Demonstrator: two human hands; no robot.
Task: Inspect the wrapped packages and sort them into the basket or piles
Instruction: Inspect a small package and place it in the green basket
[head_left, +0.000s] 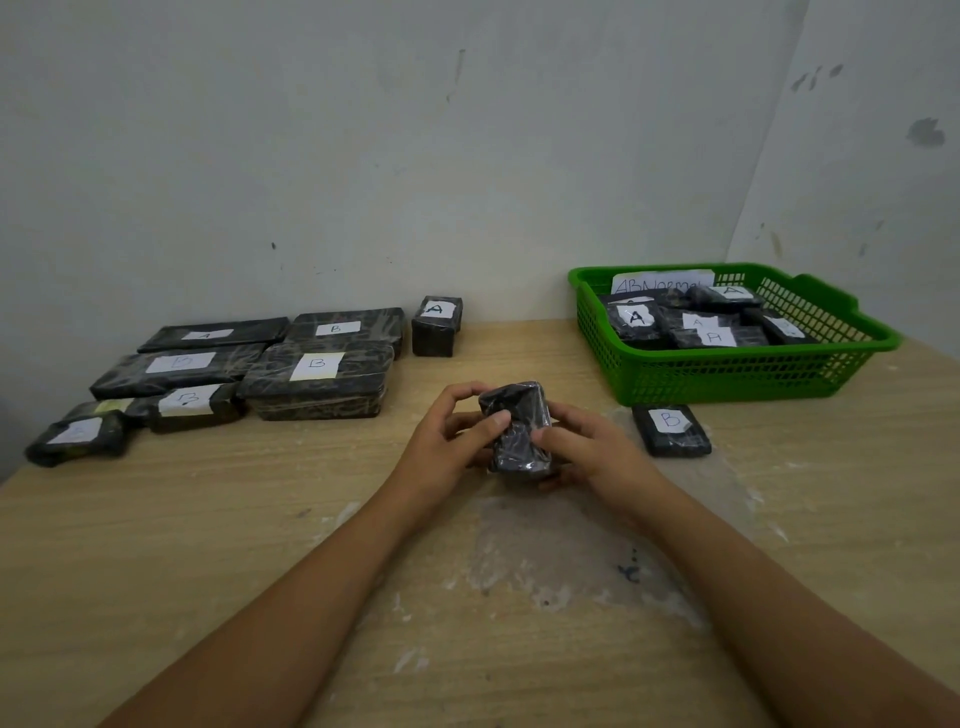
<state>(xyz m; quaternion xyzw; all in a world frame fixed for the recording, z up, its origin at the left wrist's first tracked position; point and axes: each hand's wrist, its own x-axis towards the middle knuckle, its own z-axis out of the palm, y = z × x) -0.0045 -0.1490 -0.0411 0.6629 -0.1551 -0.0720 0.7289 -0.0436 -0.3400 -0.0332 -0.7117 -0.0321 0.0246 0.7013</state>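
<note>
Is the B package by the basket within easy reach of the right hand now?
Probably yes, once freed: the B package lies on bare table just beside the right hand, nothing between, but that hand grips the held package.

basket sign (662, 283): "ABNormal" | packs in basket (637, 317): "A" | small far pack (437, 325): "A" | big left pack (317, 382): "B" | pack near basket (671, 430): "B"

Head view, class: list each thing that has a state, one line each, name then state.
held package: wrapped, gripped by both hands
left hand: holding it
right hand: holding it
green basket: holds several packages
B package by basket: lying flat on table
</note>
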